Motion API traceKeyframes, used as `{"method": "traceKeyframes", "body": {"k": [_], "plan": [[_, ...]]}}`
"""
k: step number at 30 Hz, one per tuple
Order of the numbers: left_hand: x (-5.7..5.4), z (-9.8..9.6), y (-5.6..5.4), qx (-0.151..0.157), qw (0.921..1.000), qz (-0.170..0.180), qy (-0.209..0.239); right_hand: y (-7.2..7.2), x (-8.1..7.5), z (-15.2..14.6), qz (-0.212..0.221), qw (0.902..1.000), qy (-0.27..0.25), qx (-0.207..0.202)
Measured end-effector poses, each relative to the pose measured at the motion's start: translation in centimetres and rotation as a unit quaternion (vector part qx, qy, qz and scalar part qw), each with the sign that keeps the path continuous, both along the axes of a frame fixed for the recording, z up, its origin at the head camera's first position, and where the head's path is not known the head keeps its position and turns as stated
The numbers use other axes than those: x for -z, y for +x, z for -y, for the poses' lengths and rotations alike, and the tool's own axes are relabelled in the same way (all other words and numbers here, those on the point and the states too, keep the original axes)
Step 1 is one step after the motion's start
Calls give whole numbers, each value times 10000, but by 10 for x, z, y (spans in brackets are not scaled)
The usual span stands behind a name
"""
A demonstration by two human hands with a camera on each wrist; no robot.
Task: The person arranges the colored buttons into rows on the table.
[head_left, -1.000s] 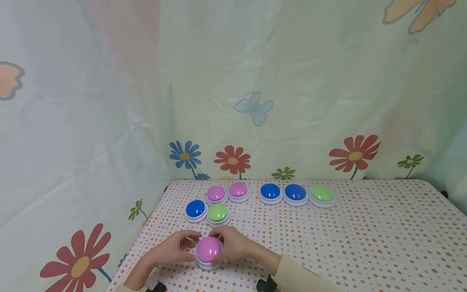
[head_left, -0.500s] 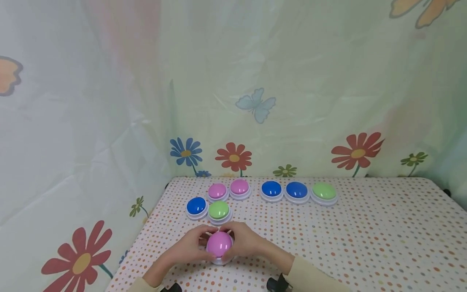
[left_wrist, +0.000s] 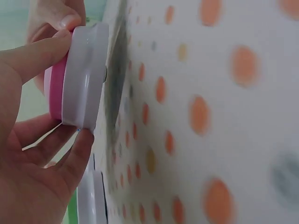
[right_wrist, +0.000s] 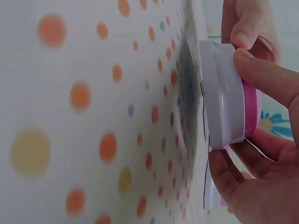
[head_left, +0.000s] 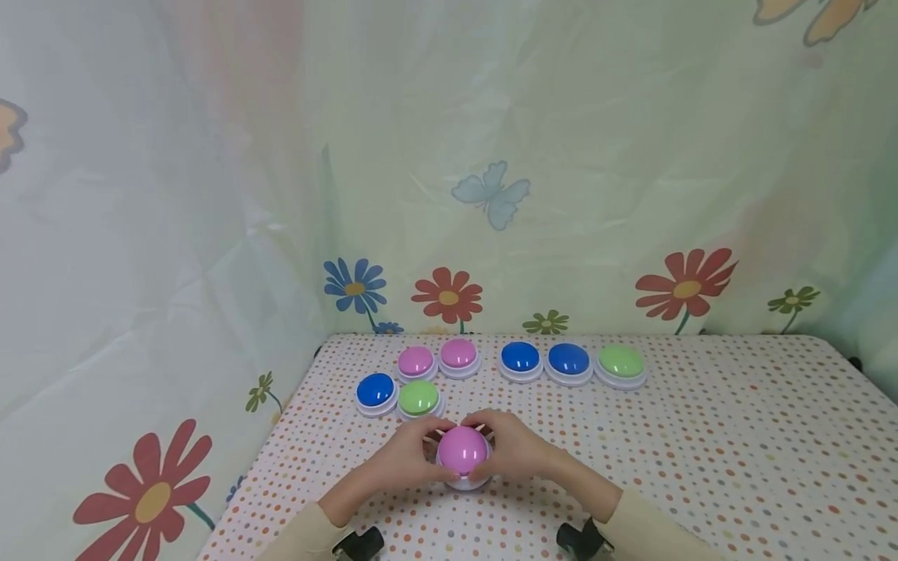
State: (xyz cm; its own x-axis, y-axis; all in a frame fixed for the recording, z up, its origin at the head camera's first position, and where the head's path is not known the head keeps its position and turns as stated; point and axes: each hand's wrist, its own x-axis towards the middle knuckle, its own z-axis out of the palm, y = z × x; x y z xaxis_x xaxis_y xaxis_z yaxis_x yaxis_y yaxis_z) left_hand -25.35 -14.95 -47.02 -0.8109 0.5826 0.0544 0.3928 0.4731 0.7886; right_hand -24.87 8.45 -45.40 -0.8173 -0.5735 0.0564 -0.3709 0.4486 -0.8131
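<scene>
Between my two hands is a push button with a glossy pink dome (head_left: 463, 449) and a round white base (left_wrist: 84, 77). My left hand (head_left: 407, 458) grips its left side, thumb at the near rim and fingers curled round the far side. From the right, my right hand (head_left: 517, 447) holds it the same way, and the two thumbs nearly meet. Both wrist views show the base close over the dotted table, with a shadow beneath it. A green button (head_left: 418, 397) sits just behind and left of the held one.
A blue button (head_left: 375, 389) stands left of the green one, with two pink buttons (head_left: 459, 354) behind. Farther right, two blue buttons (head_left: 520, 358) and another green button (head_left: 620, 361) form a row near the back edge of the dotted table (head_left: 701, 444). Printed curtains (head_left: 596, 195) hang behind and left.
The held pink button has moved right and slightly away from me. My left hand, earlier loosely around its left side, now grips it together with the right. Other buttons stay put.
</scene>
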Motion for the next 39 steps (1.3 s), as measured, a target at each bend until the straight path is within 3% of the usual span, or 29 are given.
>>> {"method": "traceKeyframes", "body": {"k": [9, 18, 23, 30, 39], "plan": [[-9, -43, -14, 220, 9994, -225, 115, -1, -16, -42, -263, 9992, -31, 301], [-17, -86, -30, 548, 9974, -292, 360, -4, -23, -85, -135, 9968, 144, 773], [-23, -109, -42, 799, 9947, -572, 300, -4, -29, -104, -150, 9942, 246, 1035], [-46, -145, -61, 1266, 9859, -1074, 221, -1, -48, -133, -535, 9879, 278, 1426], [-73, -201, -74, 1586, 9804, -1169, 60, 6, -68, -178, -809, 9799, 401, 1777]]}}
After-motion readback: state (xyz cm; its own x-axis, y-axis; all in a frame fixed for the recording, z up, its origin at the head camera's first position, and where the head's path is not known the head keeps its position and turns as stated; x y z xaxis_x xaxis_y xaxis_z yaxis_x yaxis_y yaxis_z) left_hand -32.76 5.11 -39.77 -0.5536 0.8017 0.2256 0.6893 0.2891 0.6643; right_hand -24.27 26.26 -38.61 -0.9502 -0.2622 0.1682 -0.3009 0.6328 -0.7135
